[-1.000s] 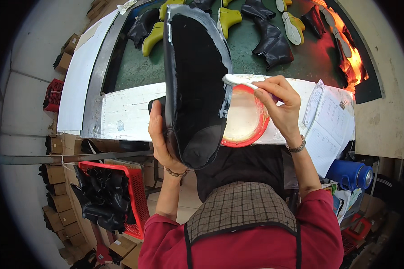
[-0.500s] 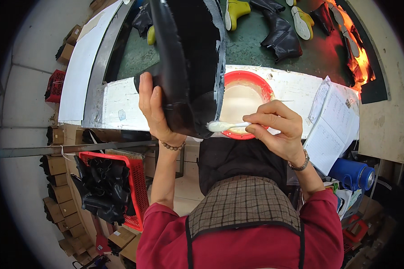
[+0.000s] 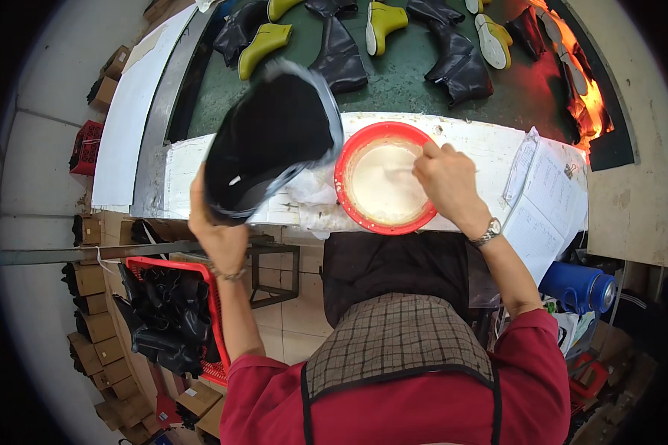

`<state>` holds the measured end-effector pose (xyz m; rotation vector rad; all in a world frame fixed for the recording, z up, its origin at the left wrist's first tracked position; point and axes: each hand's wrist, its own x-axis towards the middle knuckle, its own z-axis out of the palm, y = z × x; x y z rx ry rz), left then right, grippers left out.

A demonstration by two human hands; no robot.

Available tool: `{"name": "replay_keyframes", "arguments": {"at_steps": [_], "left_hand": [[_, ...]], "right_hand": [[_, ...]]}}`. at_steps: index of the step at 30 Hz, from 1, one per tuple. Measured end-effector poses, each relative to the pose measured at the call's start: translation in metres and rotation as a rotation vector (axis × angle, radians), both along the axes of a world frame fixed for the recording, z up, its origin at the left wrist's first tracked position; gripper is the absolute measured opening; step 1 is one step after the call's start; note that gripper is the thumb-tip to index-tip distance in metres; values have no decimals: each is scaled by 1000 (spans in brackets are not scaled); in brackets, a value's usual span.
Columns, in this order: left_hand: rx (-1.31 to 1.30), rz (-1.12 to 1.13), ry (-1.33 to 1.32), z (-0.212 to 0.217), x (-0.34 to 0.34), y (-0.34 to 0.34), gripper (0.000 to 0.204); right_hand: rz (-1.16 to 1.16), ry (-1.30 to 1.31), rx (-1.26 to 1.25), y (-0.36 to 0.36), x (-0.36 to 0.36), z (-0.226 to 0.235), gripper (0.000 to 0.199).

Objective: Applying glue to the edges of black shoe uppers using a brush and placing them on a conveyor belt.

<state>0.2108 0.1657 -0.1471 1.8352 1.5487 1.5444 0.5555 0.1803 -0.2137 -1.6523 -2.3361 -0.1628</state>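
Observation:
My left hand point(image 3: 219, 237) is closed on a black leather boot upper point(image 3: 274, 141), blurred by motion. Its opening faces me, showing a dark inside and a pale grey band round the edge. To its right, a red bowl point(image 3: 341, 174) holds a cream-coloured liquid point(image 3: 382, 185) that looks like glue. Over the bowl's right rim, my right hand point(image 3: 449, 182) is closed on a brush, now mostly hidden by the fingers and blur; its tip is down at the liquid.
Behind the white bench edge point(image 3: 475, 137), a green belt point(image 3: 401, 81) carries black boot uppers point(image 3: 460, 67) and yellow boot-shaped lasts point(image 3: 263, 48). Orange light glows at far right. An open notebook point(image 3: 549, 208) and blue flask point(image 3: 579, 288) are at right, a red crate point(image 3: 217, 319) of black leather pieces at left.
The boot upper has moved left and turned so its opening faces me. The brush has left the upper's edge and gone into the bowl with my right hand.

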Motion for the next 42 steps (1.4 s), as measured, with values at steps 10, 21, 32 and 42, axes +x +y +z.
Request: {"name": "replay_keyframes", "arguments": {"at_steps": [10, 21, 32, 42], "left_hand": [[-732, -269, -643, -13, -83, -28, 48], [-689, -303, -879, -11, -52, -15, 63], [-877, -814, -576, -13, -6, 0, 69], [-1061, -899, -700, -8, 4, 2, 58]], "right_hand": [[199, 836, -74, 14, 20, 51, 17], [335, 808, -26, 15, 10, 58, 16], [551, 703, -22, 49, -10, 91, 14], [641, 696, 95, 66, -11, 90, 19]]}}
